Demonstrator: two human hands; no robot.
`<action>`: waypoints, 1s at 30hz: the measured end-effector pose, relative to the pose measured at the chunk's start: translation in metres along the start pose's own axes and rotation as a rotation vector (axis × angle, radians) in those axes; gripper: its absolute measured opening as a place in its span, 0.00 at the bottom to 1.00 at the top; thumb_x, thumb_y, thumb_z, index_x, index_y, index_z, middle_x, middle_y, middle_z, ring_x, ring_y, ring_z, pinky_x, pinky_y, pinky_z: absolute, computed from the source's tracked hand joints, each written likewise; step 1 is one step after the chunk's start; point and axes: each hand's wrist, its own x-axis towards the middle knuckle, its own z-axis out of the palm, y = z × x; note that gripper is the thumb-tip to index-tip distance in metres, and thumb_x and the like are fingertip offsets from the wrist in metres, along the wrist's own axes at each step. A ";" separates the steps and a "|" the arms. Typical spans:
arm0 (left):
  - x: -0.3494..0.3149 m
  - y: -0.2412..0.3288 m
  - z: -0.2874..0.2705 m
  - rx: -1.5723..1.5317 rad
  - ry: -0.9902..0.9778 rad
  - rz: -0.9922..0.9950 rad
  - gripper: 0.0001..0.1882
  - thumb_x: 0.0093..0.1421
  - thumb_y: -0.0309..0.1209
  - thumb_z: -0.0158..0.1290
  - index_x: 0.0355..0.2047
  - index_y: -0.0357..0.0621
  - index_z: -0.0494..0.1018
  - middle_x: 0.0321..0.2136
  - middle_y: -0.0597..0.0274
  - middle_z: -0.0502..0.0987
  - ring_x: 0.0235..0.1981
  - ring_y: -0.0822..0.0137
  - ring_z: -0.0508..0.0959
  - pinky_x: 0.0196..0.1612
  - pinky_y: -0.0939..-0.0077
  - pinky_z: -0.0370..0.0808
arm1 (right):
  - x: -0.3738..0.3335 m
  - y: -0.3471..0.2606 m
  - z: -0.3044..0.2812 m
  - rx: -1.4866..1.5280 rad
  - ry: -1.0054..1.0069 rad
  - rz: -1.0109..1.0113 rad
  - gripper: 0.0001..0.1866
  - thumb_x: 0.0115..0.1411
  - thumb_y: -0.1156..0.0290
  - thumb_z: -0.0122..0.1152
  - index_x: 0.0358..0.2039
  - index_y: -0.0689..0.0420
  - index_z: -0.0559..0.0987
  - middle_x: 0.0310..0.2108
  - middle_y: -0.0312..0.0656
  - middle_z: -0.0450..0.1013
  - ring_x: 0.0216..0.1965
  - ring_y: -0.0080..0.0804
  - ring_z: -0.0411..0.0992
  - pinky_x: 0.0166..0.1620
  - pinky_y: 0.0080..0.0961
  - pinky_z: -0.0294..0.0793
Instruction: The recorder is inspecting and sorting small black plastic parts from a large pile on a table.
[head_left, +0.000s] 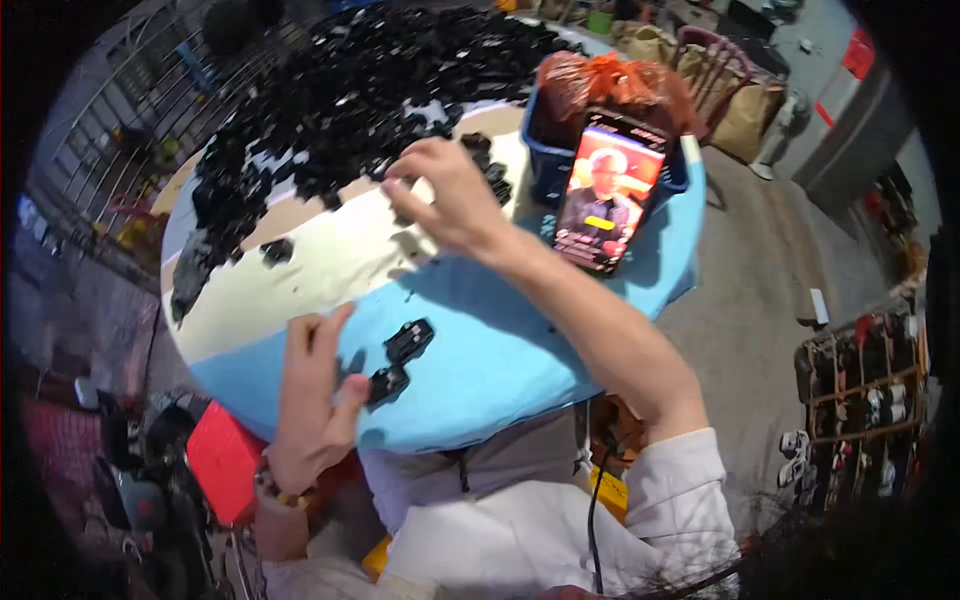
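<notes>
My left hand (pixel 315 390) is at the near left of a round table, thumb and fingers apart, holding nothing I can see. Just right of its thumb lie two small black moulded pieces, one (pixel 409 342) a little farther off and the other (pixel 388 384) close to the thumb. Their exact kind is too small to tell. Across the table my right hand (pixel 445 195) hovers at the near edge of a large heap of similar black pieces (pixel 390 75). Its fingers are bent, with a gap between thumb and forefinger, and nothing shows in them.
A lit phone (pixel 608 195) leans against a blue basket (pixel 546 165) holding an orange-red plastic bag (pixel 610 80). One loose black piece (pixel 277 251) lies left of centre on the striped tablecloth (pixel 490 340). A red stool (pixel 222 460) stands below left, a rack (pixel 865 385) at right.
</notes>
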 end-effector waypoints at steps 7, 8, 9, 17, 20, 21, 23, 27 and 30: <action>0.013 0.021 0.051 0.313 -0.116 0.145 0.38 0.47 0.42 0.63 0.58 0.45 0.67 0.49 0.41 0.62 0.49 0.43 0.65 0.54 0.54 0.63 | -0.007 0.001 0.003 0.062 -0.007 -0.013 0.11 0.58 0.64 0.62 0.35 0.59 0.81 0.41 0.49 0.74 0.47 0.45 0.69 0.52 0.37 0.66; 0.013 0.021 0.055 0.306 -0.114 0.119 0.29 0.48 0.36 0.62 0.52 0.44 0.71 0.46 0.44 0.66 0.46 0.46 0.66 0.51 0.55 0.64 | -0.008 0.000 0.004 0.074 -0.007 -0.036 0.11 0.58 0.64 0.62 0.35 0.59 0.81 0.41 0.49 0.74 0.47 0.45 0.69 0.52 0.37 0.67; 0.012 0.019 0.057 0.273 -0.116 0.135 0.25 0.48 0.32 0.62 0.49 0.43 0.73 0.44 0.46 0.67 0.45 0.48 0.67 0.49 0.57 0.65 | -0.008 0.000 0.004 0.085 0.002 -0.026 0.10 0.59 0.65 0.62 0.35 0.59 0.81 0.41 0.49 0.73 0.47 0.46 0.69 0.52 0.37 0.67; -0.037 0.043 0.071 0.134 -0.125 0.789 0.17 0.45 0.27 0.58 0.38 0.41 0.77 0.30 0.59 0.73 0.21 0.68 0.70 0.20 0.77 0.68 | -0.005 0.018 -0.008 -0.010 0.076 0.125 0.11 0.60 0.67 0.57 0.36 0.60 0.81 0.39 0.50 0.75 0.44 0.48 0.71 0.50 0.37 0.69; -0.077 0.046 0.108 -0.032 -0.169 0.850 0.17 0.47 0.29 0.58 0.40 0.41 0.77 0.32 0.61 0.73 0.21 0.70 0.71 0.19 0.80 0.69 | -0.009 0.015 0.005 -0.103 -0.139 -0.036 0.11 0.58 0.71 0.59 0.41 0.59 0.79 0.42 0.49 0.73 0.45 0.50 0.70 0.51 0.38 0.69; -0.082 0.039 0.124 -0.081 -0.254 0.790 0.18 0.50 0.29 0.57 0.43 0.41 0.76 0.34 0.59 0.73 0.24 0.70 0.73 0.19 0.82 0.70 | -0.013 0.017 0.006 -0.140 -0.173 -0.058 0.12 0.58 0.72 0.60 0.42 0.58 0.79 0.42 0.49 0.73 0.45 0.50 0.70 0.50 0.39 0.70; -0.134 -0.008 0.186 -0.157 -0.558 0.477 0.20 0.58 0.30 0.53 0.52 0.43 0.71 0.47 0.47 0.70 0.39 0.58 0.74 0.37 0.68 0.75 | -0.014 0.018 0.015 -0.204 -0.220 -0.141 0.13 0.54 0.75 0.62 0.42 0.58 0.78 0.38 0.47 0.74 0.42 0.47 0.71 0.49 0.39 0.70; -0.167 -0.098 0.286 0.218 -0.502 0.706 0.31 0.62 0.30 0.51 0.65 0.49 0.57 0.56 0.37 0.64 0.52 0.48 0.69 0.55 0.59 0.68 | -0.008 0.013 0.017 -0.139 -0.353 -0.091 0.11 0.52 0.78 0.63 0.38 0.60 0.77 0.31 0.45 0.77 0.37 0.44 0.75 0.45 0.36 0.72; -0.148 -0.088 0.272 0.181 -0.192 0.622 0.32 0.61 0.33 0.50 0.64 0.40 0.58 0.45 0.45 0.73 0.32 0.53 0.76 0.32 0.62 0.75 | -0.011 0.010 0.004 0.107 -0.367 0.173 0.12 0.52 0.80 0.63 0.39 0.62 0.77 0.34 0.46 0.78 0.37 0.42 0.77 0.43 0.33 0.75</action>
